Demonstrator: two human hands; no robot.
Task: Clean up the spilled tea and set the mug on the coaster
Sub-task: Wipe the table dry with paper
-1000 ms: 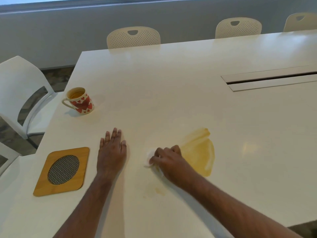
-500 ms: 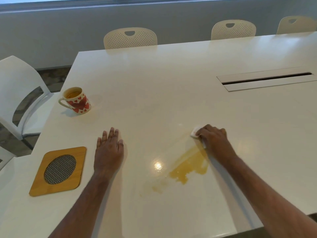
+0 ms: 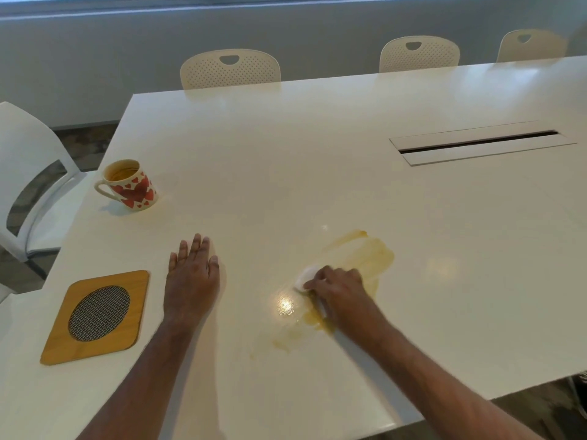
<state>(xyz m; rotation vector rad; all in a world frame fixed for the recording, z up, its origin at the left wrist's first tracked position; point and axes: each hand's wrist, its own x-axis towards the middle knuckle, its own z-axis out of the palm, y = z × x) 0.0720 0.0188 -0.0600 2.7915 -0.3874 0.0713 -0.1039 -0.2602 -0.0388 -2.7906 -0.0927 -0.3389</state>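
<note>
A person wipes spilled tea (image 3: 365, 255) from a white desk (image 3: 317, 154) with a white wad (image 3: 306, 276), seen from above.

The right hand (image 3: 336, 290) has its fingers curled over the white wad, pressing it onto the desk at the near left edge of the yellow-brown spill; thin smears of tea spread up to the right of the hand and down toward the near edge; the left hand (image 3: 192, 277) lies flat on the desk with fingers straight and together, holding nothing, between the spill and the coaster (image 3: 95, 315); the coaster, a wooden square with a round woven centre, sits near the desk's left corner; the mug (image 3: 130, 185), white with red hearts, stands upright farther back by the left edge, well apart from the coaster, handle to the left; pale chairs (image 3: 230, 69) line the far side.
</note>
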